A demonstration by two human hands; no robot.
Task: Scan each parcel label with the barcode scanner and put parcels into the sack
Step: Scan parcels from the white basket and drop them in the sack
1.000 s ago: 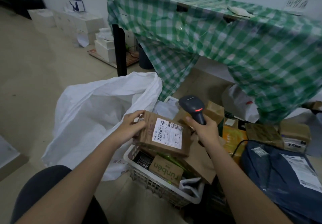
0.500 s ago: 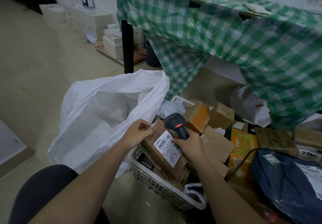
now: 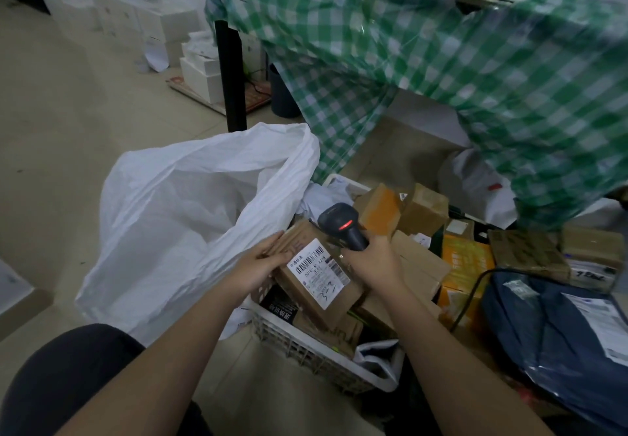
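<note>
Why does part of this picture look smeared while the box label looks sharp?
Head view: the green checked tablecloth at the upper right is motion-blurred and bowed by the wide lens; the label on the parcel is crisp; the scanner shows a red light.

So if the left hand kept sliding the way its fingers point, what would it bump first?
Probably the barcode scanner in the right hand. The left hand points right across the brown parcel it holds; depth is hard to judge.
</note>
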